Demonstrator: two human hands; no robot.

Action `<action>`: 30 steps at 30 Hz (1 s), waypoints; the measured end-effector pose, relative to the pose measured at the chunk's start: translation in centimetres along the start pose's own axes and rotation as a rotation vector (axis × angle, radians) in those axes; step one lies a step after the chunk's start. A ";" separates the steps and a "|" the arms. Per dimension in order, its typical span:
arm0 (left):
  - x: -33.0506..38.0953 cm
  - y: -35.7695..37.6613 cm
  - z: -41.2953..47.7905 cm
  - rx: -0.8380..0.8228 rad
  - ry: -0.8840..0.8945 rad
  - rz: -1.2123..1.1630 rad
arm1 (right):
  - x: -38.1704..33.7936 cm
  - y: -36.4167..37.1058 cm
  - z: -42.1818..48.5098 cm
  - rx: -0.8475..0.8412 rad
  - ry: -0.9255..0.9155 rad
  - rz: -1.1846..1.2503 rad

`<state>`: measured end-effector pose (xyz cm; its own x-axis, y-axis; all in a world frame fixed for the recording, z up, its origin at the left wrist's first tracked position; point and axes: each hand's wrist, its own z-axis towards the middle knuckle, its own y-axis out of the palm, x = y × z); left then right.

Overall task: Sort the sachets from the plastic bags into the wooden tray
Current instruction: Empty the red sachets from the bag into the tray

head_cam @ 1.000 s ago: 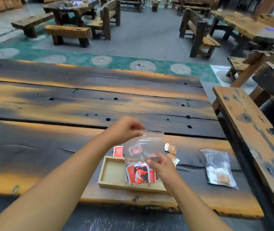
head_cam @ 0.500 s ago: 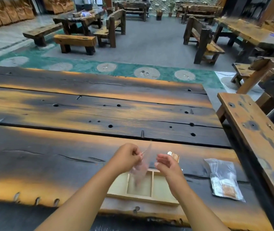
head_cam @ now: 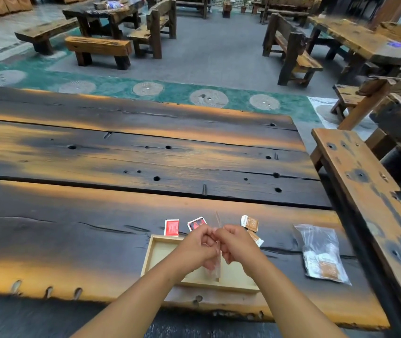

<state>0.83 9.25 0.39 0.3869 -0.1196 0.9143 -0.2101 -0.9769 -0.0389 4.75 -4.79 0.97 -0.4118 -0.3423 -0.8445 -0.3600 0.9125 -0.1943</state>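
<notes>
Big rustic hall, and the dark scorched-looking plank table (head_cam: 121,154) fills most of the head cam shot, with chunky timber benches (head_cam: 97,48) further back on the grey floor and another bench (head_cam: 365,191) running along the table's right side. Near the front edge sits the wooden tray (head_cam: 157,252), pale wood, partly covered by both hands. The left hand (head_cam: 195,250) and right hand (head_cam: 239,247) are pretty much knuckle to knuckle over the tray, fingers curled, both pinching the clear plastic bag (head_cam: 217,267). It's seen edge-on, so it's just a thin sliver poking up above the fingers and hanging down below them over the tray. Can't tell if there's anything in it. On the table just behind the tray: a red sachet (head_cam: 171,227) touching the tray's back rim, a red and black sachet (head_cam: 195,223) beside it, and off to the right a brown sachet (head_cam: 250,223) with a second brown sachet (head_cam: 255,239) peeking out past the right hand. Well apart to the right lies a second plastic bag (head_cam: 321,254), flat on the table, with white and brown sachets inside.
</notes>
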 end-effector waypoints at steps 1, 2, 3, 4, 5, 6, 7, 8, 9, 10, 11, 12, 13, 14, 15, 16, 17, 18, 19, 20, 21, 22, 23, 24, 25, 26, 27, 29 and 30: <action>-0.1 0.1 -0.1 -0.020 -0.031 -0.045 | 0.1 -0.1 0.0 0.003 0.017 -0.004; -0.3 0.2 -0.2 -0.028 -0.066 -0.091 | 0.3 -0.2 0.0 0.008 0.031 -0.010; -0.5 0.3 -0.3 -0.023 -0.108 -0.137 | 0.5 -0.2 -0.1 0.008 0.041 -0.011; -0.7 0.4 -0.3 -0.004 -0.147 -0.178 | 0.7 -0.3 -0.2 0.003 0.046 -0.006; -0.9 0.4 -0.2 0.023 -0.176 -0.208 | 0.9 -0.3 -0.2 -0.005 0.047 -0.007; -1.2 0.4 -0.1 0.051 -0.189 -0.233 | 1.2 -0.3 -0.2 -0.009 0.044 -0.024; -1.5 0.4 -0.1 0.071 -0.198 -0.257 | 1.4 -0.4 -0.2 -0.007 0.041 -0.059; -1.7 0.4 0.0 0.079 -0.199 -0.283 | 1.6 -0.4 -0.2 0.004 0.039 -0.108; -1.8 0.4 0.0 0.081 -0.196 -0.305 | 1.9 -0.5 -0.2 0.018 0.036 -0.160; -1.9 0.5 -0.1 0.082 -0.190 -0.322 | 2.0 -0.6 -0.2 0.029 0.035 -0.200; -1.9 0.6 -0.1 0.085 -0.184 -0.330 | 2.2 -0.7 -0.2 0.029 0.032 -0.224; -1.9 0.7 -0.1 0.092 -0.179 -0.331 | 2.3 -0.8 -0.2 0.021 0.022 -0.238; -1.9 0.7 -0.1 0.105 -0.179 -0.323 | 2.3 -0.8 -0.3 0.009 0.008 -0.247; -1.9 0.7 0.0 0.120 -0.179 -0.315 | 2.3 -0.8 -0.5 -0.003 -0.010 -0.259; -1.9 0.6 0.0 0.132 -0.178 -0.309 | 2.3 -0.7 -0.7 -0.013 -0.030 -0.278; -1.8 0.5 0.0 0.140 -0.173 -0.308 | 2.3 -0.6 -0.9 -0.016 -0.052 -0.311; -1.6 0.5 0.0 0.144 -0.163 -0.306 | 2.2 -0.5 -1.0 -0.010 -0.081 -0.356; -1.5 0.4 0.0 0.146 -0.151 -0.301 | 2.1 -0.3 -1.1 0.004 -0.113 -0.409; -1.3 0.4 0.0 0.147 -0.136 -0.287 | 2.0 -0.1 -1.1 0.023 -0.142 -0.463; -1.1 0.4 -0.1 0.144 -0.120 -0.269 | 1.9 0.0 -1.1 0.043 -0.166 -0.514; -1.0 0.4 -0.1 0.135 -0.106 -0.251 | 1.8 0.2 -1.2 0.059 -0.187 -0.551; -0.9 0.3 -0.1 0.121 -0.097 -0.245 | 1.8 0.3 -1.2 0.067 -0.206 -0.571; -0.9 0.3 -0.1 0.104 -0.095 -0.250 | 1.8 0.4 -1.3 0.071 -0.221 -0.575; -1.0 0.3 -0.2 0.085 -0.098 -0.263 | 1.8 0.5 -1.4 0.072 -0.231 -0.572; -1.1 0.3 -0.2 0.066 -0.105 -0.274 | 1.9 0.5 -1.5 0.067 -0.237 -0.565; -1.2 0.3 -0.3 0.049 -0.112 -0.276 | 2.0 0.4 -1.6 0.051 -0.239 -0.551; -1.3 0.4 -0.4 0.034 -0.118 -0.272 | 2.1 0.4 -1.7 0.024 -0.238 -0.528; -1.3 0.4 -0.5 -0.001 -0.117 -0.272 | 2.4 0.4 -1.9 -0.043 -0.234 -0.424; -1.3 0.3 -0.6 -0.022 -0.111 -0.280 | 2.5 0.3 -1.9 -0.086 -0.227 -0.329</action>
<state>-0.28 9.19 -0.57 0.5282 0.1343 0.8384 -0.1002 -0.9706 0.2186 2.00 -5.86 -0.27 -0.0709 -0.5460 -0.8348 -0.5143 0.7371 -0.4384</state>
